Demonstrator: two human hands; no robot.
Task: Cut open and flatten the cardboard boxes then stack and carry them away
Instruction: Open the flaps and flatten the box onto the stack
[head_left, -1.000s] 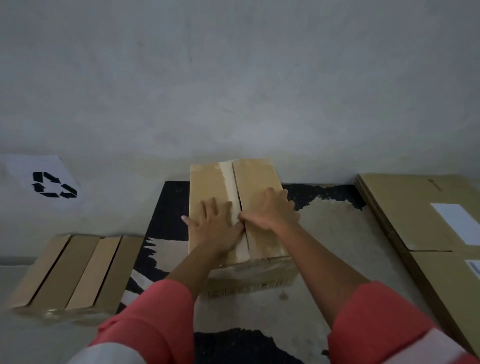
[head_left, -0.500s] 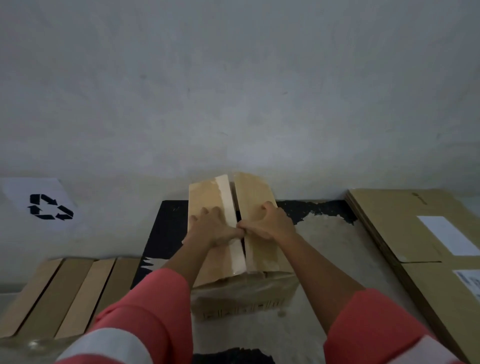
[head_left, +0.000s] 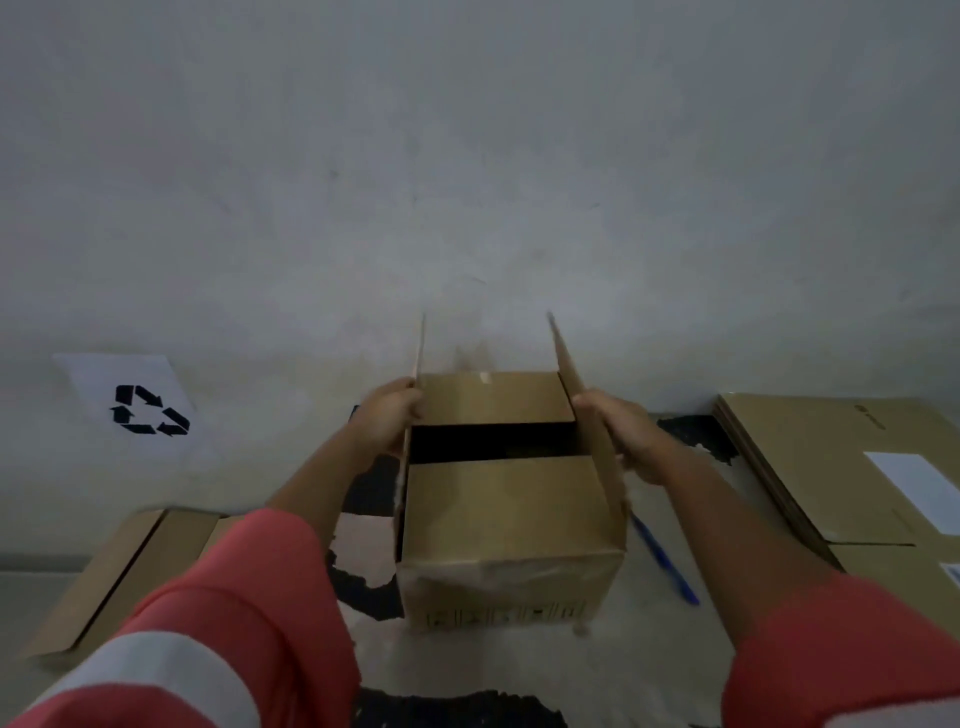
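Box (head_left: 511, 519) mouth-up, long axis toward wall (head_left: 467, 156); left hand (head_left: 387, 415), right hand (head_left: 623, 436) fingers round its upright side flaps (head_left: 565, 364).

The cardboard box (head_left: 511, 519) is tan-brown, with a black gap between its inner flaps and black printed marks on its near face. Both sleeves (head_left: 244, 587) are coral red, each crossed by a pale grey-white band. A white sheet (head_left: 132, 410) bears 3 black recycling arrows. The pen (head_left: 662, 566) is blue. The flattened cardboard (head_left: 800, 467) at right is tan with white labels. The mat (head_left: 363, 587) is blotched black and beige; the wall (head_left: 467, 156) is grey.
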